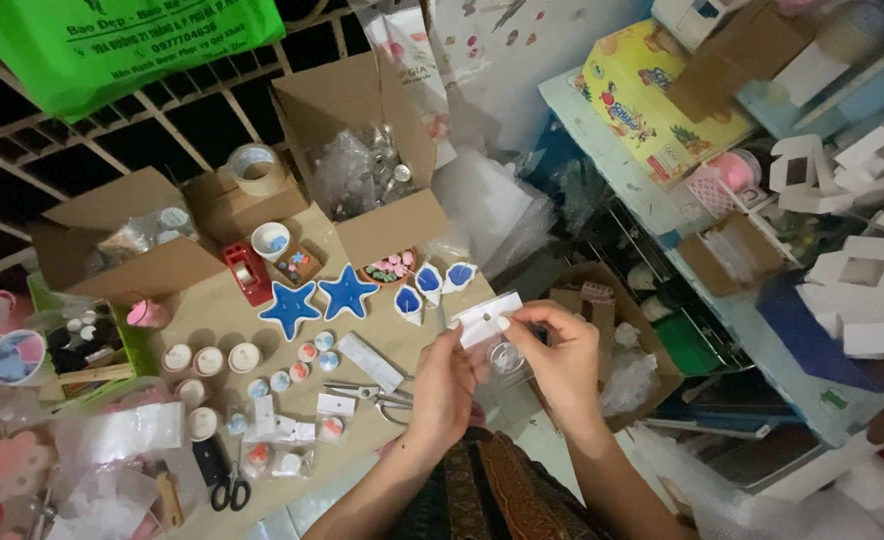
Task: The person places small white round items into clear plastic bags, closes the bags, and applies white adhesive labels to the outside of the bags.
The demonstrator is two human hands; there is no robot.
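both hands pinched a small clear plastic bag [492, 335] above the table's [212, 310] right edge: left hand [445, 385] gripped its left side, right hand [560, 360] its top. a green bag [112, 40] hung upper left; a yellow box [652, 95] sat upper right.

Looks like a home craft-packing workshop: open cardboard boxes [362, 150], tape roll [256, 168], blue stars [318, 298] and scissors [229, 487] crowd the counter [224, 312] left of the fingers [489, 330].
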